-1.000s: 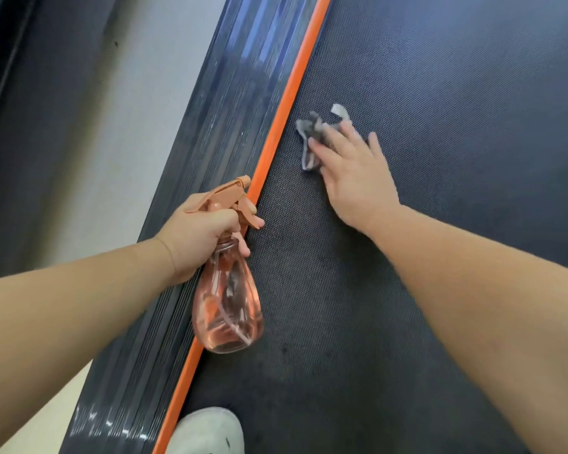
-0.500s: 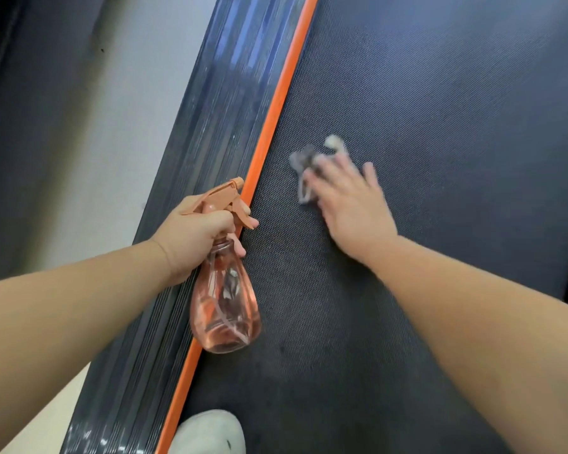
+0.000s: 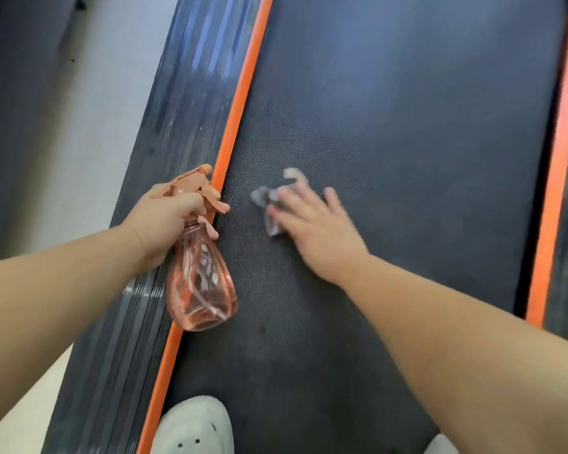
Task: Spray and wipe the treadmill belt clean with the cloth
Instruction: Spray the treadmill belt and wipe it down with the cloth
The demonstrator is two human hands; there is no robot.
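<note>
The dark, fine-textured belt (image 3: 407, 158) runs from 6 up to 12 o'clock and looks dull and smudgy mid-way. A small grey cloth (image 3: 265, 199), crumpled and blurred, lies on it under the right hand (image 3: 312, 224). At the cloth's 8 o'clock is the clear pink spray bottle (image 3: 200, 276), gripped by the left hand (image 3: 164, 217). Its orange nozzle points to 1 o'clock, its base to 6, over the belt's left edge.

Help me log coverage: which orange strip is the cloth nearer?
The left orange strip, beside the spray bottle; the cloth lies close to it, far from the right orange strip.
</note>
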